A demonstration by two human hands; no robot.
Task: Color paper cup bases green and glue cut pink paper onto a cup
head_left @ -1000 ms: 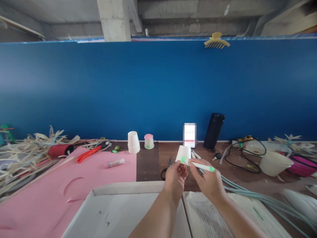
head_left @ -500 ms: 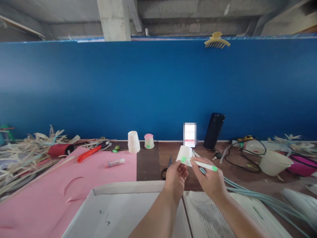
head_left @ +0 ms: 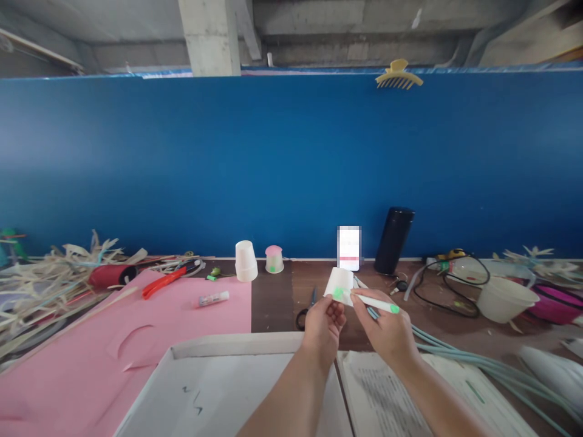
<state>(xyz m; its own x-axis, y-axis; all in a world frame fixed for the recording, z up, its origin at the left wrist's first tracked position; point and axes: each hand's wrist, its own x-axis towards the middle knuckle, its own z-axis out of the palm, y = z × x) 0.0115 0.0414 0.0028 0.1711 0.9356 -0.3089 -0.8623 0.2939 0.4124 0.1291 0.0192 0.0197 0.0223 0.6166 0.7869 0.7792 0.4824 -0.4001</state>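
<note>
A white paper cup (head_left: 339, 278) with a bright green patch on its side is held in my left hand (head_left: 324, 321), fingers closed around its lower edge. My right hand (head_left: 390, 331) grips a white marker pen (head_left: 373, 301) with a green end, its tip at the cup beside the green patch. Behind them a phone (head_left: 349, 249) with a blurred screen stands upright. Black-handled scissors (head_left: 301, 317) lie left of my left hand. Farther left stand stacked white paper cups (head_left: 246, 261) and a small cup (head_left: 274, 261) with a pink top and green patch.
Pink paper (head_left: 182, 340) with a glue stick (head_left: 213, 298) and a red-handled tool (head_left: 164, 283) covers the left. A white box lid (head_left: 237, 388) and a printed booklet (head_left: 387, 394) lie in front. A black bottle (head_left: 394, 241), pale blue strips (head_left: 473, 358) and a white bucket (head_left: 507, 300) are right.
The green patch on the held cup looks slightly different in shape. Both hands, the cup and the marker stay in nearly the same place.
</note>
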